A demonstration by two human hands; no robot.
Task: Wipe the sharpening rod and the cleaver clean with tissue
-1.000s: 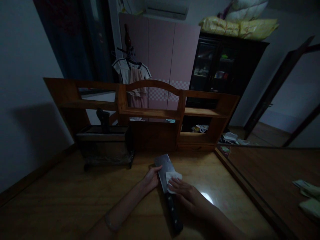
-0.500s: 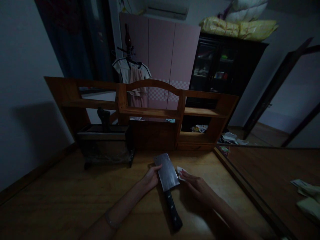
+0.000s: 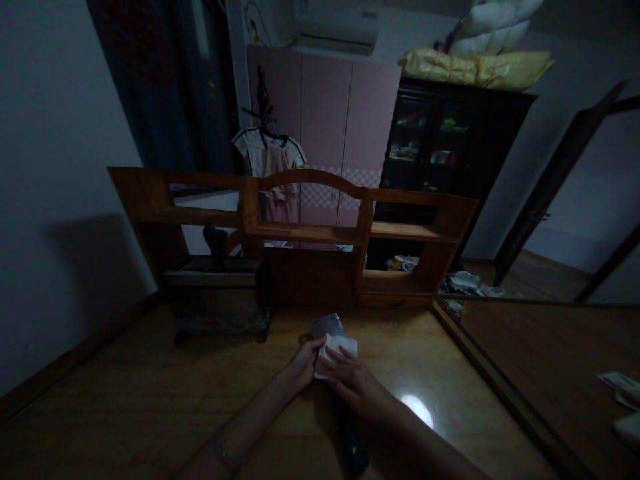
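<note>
A cleaver (image 3: 328, 326) lies flat on the wooden desk (image 3: 150, 393), blade pointing away from me, its black handle (image 3: 353, 447) toward me. My left hand (image 3: 306, 359) rests against the blade's left edge, fingers curled onto it. My right hand (image 3: 353, 381) presses a white tissue (image 3: 336, 347) down on the middle of the blade and covers most of it. Only the blade's far end shows.
A wooden shelf unit (image 3: 310, 233) stands at the back of the desk. A dark knife rack (image 3: 215, 293) sits at its left. A second dark table (image 3: 565, 373) with papers (image 3: 623, 387) adjoins on the right. Behind are a pink wardrobe and a dark cabinet.
My right hand with the tissue went off the blade's right side, then came back onto the middle of the blade. The left hand stayed at the blade's edge. The view shifted slightly.
</note>
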